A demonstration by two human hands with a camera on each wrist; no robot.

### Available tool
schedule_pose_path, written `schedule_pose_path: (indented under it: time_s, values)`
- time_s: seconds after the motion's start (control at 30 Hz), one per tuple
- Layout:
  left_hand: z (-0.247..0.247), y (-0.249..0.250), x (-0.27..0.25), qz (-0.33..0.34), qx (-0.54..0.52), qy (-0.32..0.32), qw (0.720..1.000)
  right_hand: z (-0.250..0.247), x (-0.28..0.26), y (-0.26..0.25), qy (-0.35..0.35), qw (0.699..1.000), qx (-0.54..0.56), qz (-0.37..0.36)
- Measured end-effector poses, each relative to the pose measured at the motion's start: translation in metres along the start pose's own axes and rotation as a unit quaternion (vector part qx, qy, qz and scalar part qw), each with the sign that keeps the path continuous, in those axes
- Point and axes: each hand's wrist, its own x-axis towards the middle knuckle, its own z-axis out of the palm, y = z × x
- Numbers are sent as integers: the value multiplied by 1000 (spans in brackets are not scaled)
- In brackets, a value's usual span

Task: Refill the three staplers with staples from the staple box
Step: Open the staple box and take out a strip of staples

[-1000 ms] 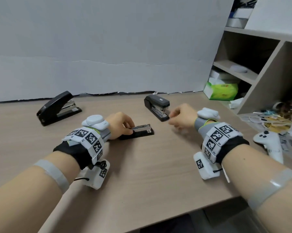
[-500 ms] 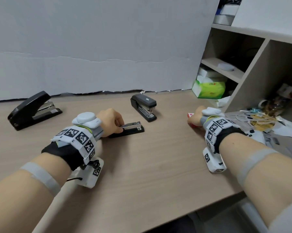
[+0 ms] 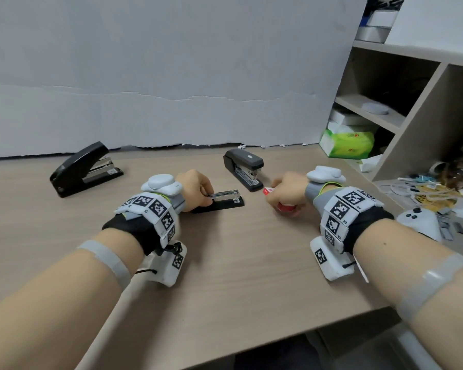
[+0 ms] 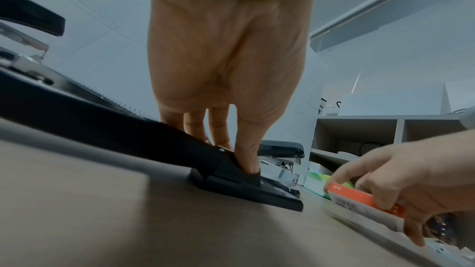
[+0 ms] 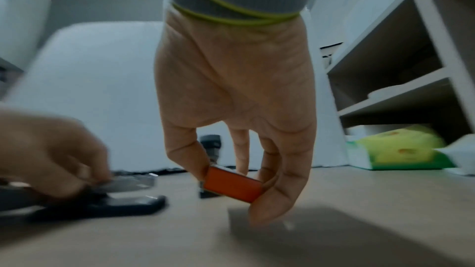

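Note:
Three black staplers lie on the wooden desk (image 3: 251,276). The large stapler (image 3: 86,169) sits at the far left with its top raised. A smaller closed stapler (image 3: 245,166) lies behind the middle. Between them the opened stapler (image 3: 222,200) lies flat with its metal magazine exposed. My left hand (image 3: 206,200) grips its rear end, fingers pressed down on it (image 4: 246,161). To its right, my right hand (image 3: 281,201) pinches the red staple box (image 3: 269,191) between thumb and fingers just above the desk. The box (image 5: 231,186) looks closed.
A shelf unit (image 3: 411,124) stands at the right with a green tissue pack (image 3: 346,144) at its foot. A white controller (image 3: 419,222) and loose papers (image 3: 425,190) lie at the right edge. A white backdrop runs along the back.
My right hand reached right to the red staple box, took hold of it and brought it back beside the opened stapler. My left hand stayed on that stapler.

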Motion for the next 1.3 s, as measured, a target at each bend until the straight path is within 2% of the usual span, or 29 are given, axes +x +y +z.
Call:
schedule_pose_path:
  time_s: [0.17, 0.33, 0.47, 0.53, 0.63, 0.73, 0.8, 0.93, 1.1, 1.27, 1.3]
  values:
    - [0, -2, -1, 6, -15, 1, 1000, 23, -18, -30, -47, 997, 43, -51]
    - [0, -7, -1, 13, -51, -7, 999, 37, -18, -47, -52, 988, 121, -76]
    - [-9, -8, -6, 55, -137, 19, 989, 43, -12, -53, -40, 975, 190, -106]
    - [-15, -6, -10, 61, -212, 28, 975, 45, -9, -57, -34, 966, 232, -108]
    - [-19, 1, -21, 23, -365, -5, 931, 47, -5, -64, -38, 946, 306, -100]
    - [-18, 7, -31, -25, -455, -56, 888, 47, -4, -70, -31, 922, 375, -89]
    - [-17, 6, -34, -34, -493, -77, 866, 48, -3, -73, -13, 910, 406, -84]
    - [-19, -10, -37, -34, -504, -69, 861, 51, -8, -74, -22, 892, 446, -75]
    - [-24, -33, -44, -29, -515, -44, 856, 62, -15, -79, -59, 889, 446, -88]
    - [-25, -43, -59, -20, -567, -1, 823, 75, -16, -77, -46, 874, 467, -127]
    - [-25, -45, -61, -9, -567, 1, 824, 77, -16, -76, -44, 869, 475, -130]
